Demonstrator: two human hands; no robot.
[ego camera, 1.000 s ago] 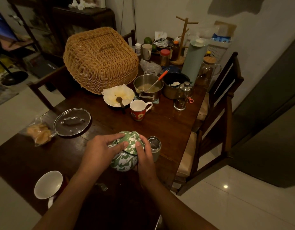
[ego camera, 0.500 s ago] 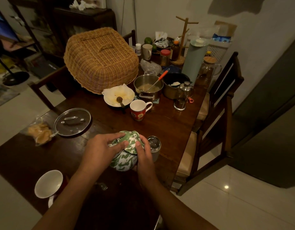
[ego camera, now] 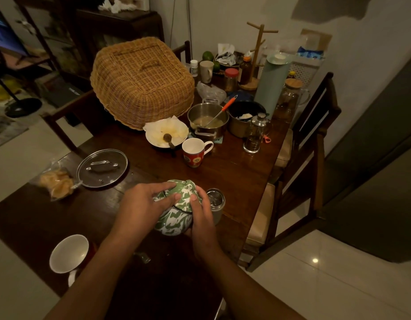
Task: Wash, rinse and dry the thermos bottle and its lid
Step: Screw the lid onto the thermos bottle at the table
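Though dim, both hands' grip (ego camera: 142,204) (ego camera: 201,215) hiding green-patterned pot (ego camera: 174,221) sides.

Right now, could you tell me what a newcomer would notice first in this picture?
Both hands, left hand and right hand, hold a green-and-white patterned pot at the near edge of the dark wooden table. Behind, a large wicker food cover dominates the table's far left.

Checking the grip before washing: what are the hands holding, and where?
Both hands hold the green-and-white pot: left hand on its lid, right hand round its right side.
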